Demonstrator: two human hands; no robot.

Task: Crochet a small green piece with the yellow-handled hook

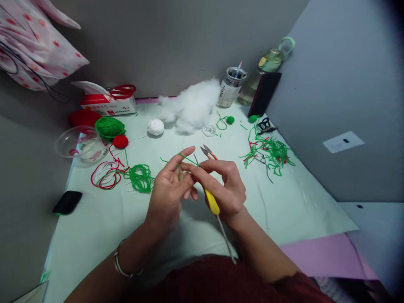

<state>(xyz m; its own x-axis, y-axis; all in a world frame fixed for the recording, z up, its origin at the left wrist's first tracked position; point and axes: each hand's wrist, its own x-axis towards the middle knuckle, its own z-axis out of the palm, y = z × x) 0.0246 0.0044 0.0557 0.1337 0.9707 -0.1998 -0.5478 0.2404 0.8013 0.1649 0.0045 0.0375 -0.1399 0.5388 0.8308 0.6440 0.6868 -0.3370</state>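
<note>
My right hand (222,187) is closed around a crochet hook with a yellow grip (212,203); its metal shaft sticks out below toward my lap. Green yarn (188,158) runs from the raised index finger of my left hand (170,185) across to the right fingers. Thumb and fingers of the left hand pinch together close to the hook's working end, which the fingers mostly hide. Thread snips (209,152) with orange handles lie just beyond my hands. A loose bundle of green yarn (140,178) rests left of my left hand.
White stuffing (194,105) sits at the back beside a pen cup (232,86), a bottle (268,63) and a leaning phone (264,94). Yarn balls, such as a green one (110,127), are at left near a plastic bowl (67,143). Yarn scraps (274,153) lie right.
</note>
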